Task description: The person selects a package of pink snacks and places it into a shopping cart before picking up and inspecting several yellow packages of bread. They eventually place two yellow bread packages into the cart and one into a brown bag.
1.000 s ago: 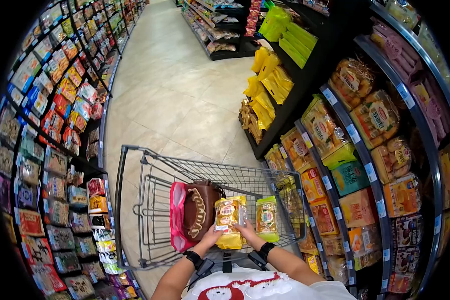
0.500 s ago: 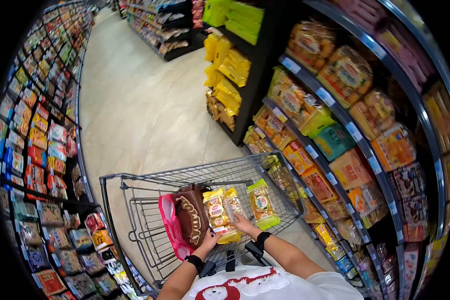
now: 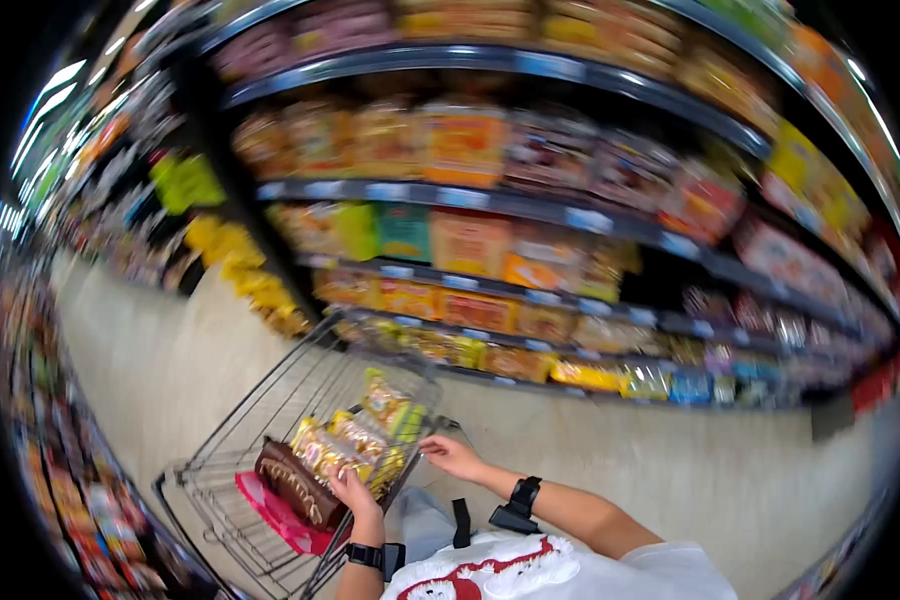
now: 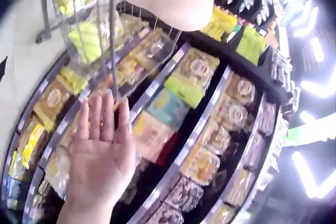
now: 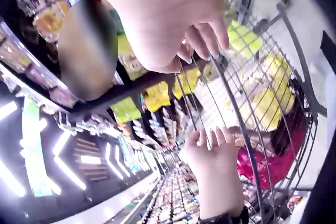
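Observation:
My left hand is at the near side of the wire shopping cart, its relaxed fingers close to the yellow-and-clear food packs inside. In the right wrist view that same left hand appears beyond the cart's wires. Outside the cart's side hangs my right hand, holding nothing; its palm faces the left wrist camera with fingers extended. Beside the packs lie a brown handbag with a pale looped strap and a bright pink bag. A green-edged pack lies farther along the cart.
Long shelves of packaged bread and snacks curve across the front and right. Yellow packages stand on a rack at the aisle's end. More shelving lines the left. Pale tiled floor runs between cart and shelves.
My view has swung right toward the bread shelves, so the cart shows lower left. Both hands were on the yellow packs; my right hand has let go and moved out past the cart's side.

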{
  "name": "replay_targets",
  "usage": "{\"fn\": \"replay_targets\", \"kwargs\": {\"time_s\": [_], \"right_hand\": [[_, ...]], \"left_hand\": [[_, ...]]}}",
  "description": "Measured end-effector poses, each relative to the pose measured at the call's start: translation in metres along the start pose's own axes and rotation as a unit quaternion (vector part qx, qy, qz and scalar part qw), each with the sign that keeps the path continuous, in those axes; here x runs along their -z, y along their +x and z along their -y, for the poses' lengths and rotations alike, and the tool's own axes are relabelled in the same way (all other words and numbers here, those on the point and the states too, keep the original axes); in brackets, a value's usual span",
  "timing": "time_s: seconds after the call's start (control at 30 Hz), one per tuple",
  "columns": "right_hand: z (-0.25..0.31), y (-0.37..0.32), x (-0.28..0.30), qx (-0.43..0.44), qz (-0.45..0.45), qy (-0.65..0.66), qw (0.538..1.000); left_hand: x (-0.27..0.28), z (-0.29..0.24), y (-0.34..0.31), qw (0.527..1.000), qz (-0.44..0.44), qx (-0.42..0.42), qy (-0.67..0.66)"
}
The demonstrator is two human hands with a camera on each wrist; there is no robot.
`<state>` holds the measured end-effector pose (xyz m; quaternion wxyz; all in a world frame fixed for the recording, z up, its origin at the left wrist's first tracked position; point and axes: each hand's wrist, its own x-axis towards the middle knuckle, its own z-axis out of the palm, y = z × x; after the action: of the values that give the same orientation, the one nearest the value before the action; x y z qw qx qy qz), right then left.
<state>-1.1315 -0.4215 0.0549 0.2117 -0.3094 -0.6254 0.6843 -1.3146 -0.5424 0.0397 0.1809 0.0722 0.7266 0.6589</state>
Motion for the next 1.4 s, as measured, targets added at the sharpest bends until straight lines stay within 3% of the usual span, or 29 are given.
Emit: {"fn": "replay_targets", "kwargs": {"time_s": [0.1,0.13,0.23,0.3,0.4,0.47,0.6,0.7,0.9,0.93,1.0,1.13,1.27,1.4], "right_hand": [[-0.019,-0.074,0.067,-0.001,-0.139,-0.003,0.99],[-0.02,-0.099,0.089,-0.017,-0.186,-0.014,0.982],[-0.015,-0.168,0.146,-0.047,-0.317,-0.002,0.947],[-0.005,-0.213,0.172,-0.088,-0.37,0.035,0.924],[-0.05,-0.235,0.2,-0.063,-0.471,0.04,0.879],[-0.057,-0.246,0.207,-0.062,-0.48,0.089,0.871],[-0.066,-0.239,0.233,-0.087,-0.431,0.146,0.886],[-0.061,-0.231,0.267,-0.118,-0.369,0.095,0.917],[-0.056,-0.211,0.361,-0.116,-0.343,0.089,0.928],[-0.052,-0.21,0.375,-0.134,-0.338,0.08,0.928],[-0.038,-0.199,0.415,-0.156,-0.335,0.06,0.927],[-0.035,-0.172,0.473,-0.127,-0.356,-0.008,0.926],[-0.009,-0.143,0.489,-0.123,-0.315,0.051,0.94],[-0.001,-0.102,0.508,-0.14,-0.255,-0.061,0.955]], "left_hand": [[-0.051,0.015,-0.055,0.992,0.116,-0.031,-0.037],[-0.065,0.012,-0.073,0.983,0.163,-0.056,0.055],[-0.125,0.006,-0.123,0.965,0.257,0.038,0.036],[-0.165,0.0,-0.17,0.949,0.315,0.0,0.021],[-0.196,0.009,-0.22,0.913,0.404,0.007,0.062],[-0.214,0.039,-0.234,0.882,0.464,0.016,0.082],[-0.239,0.023,-0.265,0.846,0.514,0.061,0.126],[-0.269,0.046,-0.245,0.858,0.48,0.109,0.146],[-0.355,0.054,-0.22,0.876,0.407,0.2,0.163],[-0.365,0.046,-0.226,0.88,0.42,0.169,0.144],[-0.398,0.043,-0.228,0.88,0.419,0.185,0.13],[-0.458,0.024,-0.239,0.872,0.443,0.173,0.112],[-0.498,0.017,-0.225,0.879,0.456,0.121,0.067],[-0.52,-0.003,-0.217,0.897,0.419,0.125,0.063]]}}
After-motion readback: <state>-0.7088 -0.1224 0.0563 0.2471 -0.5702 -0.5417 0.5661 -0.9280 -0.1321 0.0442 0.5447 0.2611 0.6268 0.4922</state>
